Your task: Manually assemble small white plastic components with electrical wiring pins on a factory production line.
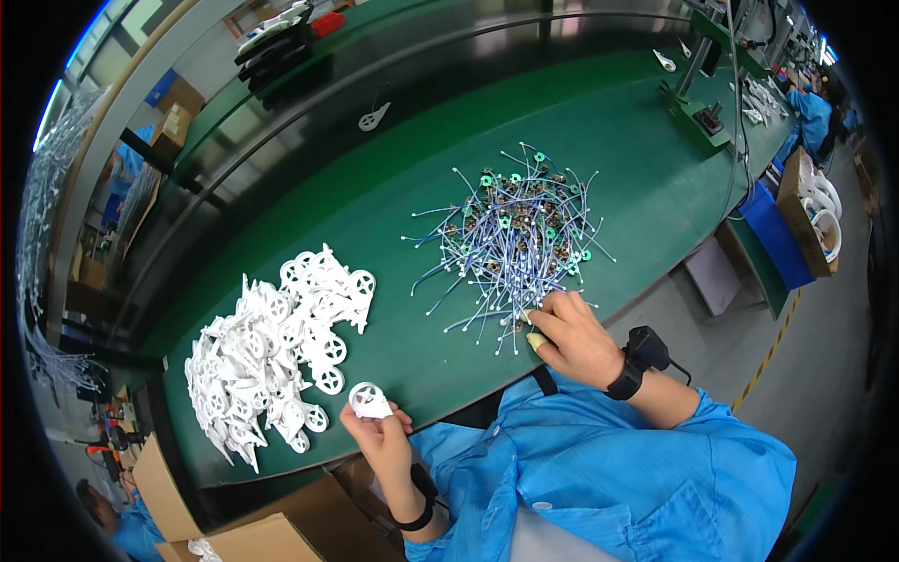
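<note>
My left hand (382, 440) holds a white plastic piece (371, 401) with a spoked round end and a narrowing tail, just over the table's near edge. Left of it lies a big heap of similar white plastic pieces (253, 351). My right hand (573, 339) is at the near side of a tangled pile of thin bluish wires (510, 244) with white tips and small green and copper-coloured parts. Its fingers are bent in toward the wires, with pale yellow covers on the thumb and a fingertip. What lies between those fingertips is too small to make out.
The green table (393, 248) has a dark raised back panel; a single white piece (374, 117) lies beyond. A green metal fixture (698, 117) stands at far right. Cardboard boxes (272, 539) sit below the near left edge, a blue bin (779, 239) at right. Other people work nearby.
</note>
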The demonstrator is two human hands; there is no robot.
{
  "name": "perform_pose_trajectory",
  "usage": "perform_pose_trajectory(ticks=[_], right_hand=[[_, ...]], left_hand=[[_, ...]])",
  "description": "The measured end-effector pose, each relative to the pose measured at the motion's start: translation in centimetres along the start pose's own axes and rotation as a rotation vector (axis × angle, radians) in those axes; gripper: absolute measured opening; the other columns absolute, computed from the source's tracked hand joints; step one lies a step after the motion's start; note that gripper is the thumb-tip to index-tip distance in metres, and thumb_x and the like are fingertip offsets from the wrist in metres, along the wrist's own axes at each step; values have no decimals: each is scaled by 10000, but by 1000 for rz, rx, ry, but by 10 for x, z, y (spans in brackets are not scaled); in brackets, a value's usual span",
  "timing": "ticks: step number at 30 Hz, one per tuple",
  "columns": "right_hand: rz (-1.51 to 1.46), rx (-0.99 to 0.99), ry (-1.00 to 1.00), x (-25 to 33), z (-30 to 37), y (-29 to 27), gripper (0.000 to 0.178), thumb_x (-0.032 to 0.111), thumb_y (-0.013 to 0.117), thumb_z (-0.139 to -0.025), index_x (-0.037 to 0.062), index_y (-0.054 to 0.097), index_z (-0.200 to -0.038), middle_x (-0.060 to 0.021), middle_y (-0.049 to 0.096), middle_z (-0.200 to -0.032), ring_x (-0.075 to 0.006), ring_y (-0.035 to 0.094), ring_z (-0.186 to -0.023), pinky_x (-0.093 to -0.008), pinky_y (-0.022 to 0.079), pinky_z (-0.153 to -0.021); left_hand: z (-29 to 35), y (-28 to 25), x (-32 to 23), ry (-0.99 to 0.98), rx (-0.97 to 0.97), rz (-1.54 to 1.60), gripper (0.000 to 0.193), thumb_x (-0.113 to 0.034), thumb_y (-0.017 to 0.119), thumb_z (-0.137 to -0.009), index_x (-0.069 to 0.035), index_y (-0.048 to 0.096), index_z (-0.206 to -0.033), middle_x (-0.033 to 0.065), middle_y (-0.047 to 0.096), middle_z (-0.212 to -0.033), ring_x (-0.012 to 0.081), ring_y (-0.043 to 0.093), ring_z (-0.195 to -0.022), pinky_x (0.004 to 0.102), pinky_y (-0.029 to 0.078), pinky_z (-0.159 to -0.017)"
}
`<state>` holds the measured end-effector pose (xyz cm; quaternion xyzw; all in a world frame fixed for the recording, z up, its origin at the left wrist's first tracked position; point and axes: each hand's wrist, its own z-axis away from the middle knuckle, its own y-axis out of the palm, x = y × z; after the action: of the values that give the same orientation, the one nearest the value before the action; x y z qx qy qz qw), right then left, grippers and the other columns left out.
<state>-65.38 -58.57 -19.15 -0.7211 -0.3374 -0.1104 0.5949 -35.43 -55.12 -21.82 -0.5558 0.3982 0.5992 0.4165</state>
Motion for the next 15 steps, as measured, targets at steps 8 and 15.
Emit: perform_pose_trajectory(ticks=[8,15], right_hand=[[16,-84,0,11,-5,20,260,32,668,-760,43,629,-1017,-96,500,-919,-293,472,-873,-379,413,-788],[130,-64,28,12,-8,16,244,42,659,-739,54,631,-982,-104,509,-933,-309,474,-911,-389,409,-810]], left_hand=[[0,-4,2,-19,67,47,406,85,385,-841,-14,276,-1220,105,540,-867,112,531,-591,206,429,-471],[1,0,0,-28,107,81,428,100,364,-816,-12,271,-1219,119,543,-860,111,521,-585,206,425,-476]])
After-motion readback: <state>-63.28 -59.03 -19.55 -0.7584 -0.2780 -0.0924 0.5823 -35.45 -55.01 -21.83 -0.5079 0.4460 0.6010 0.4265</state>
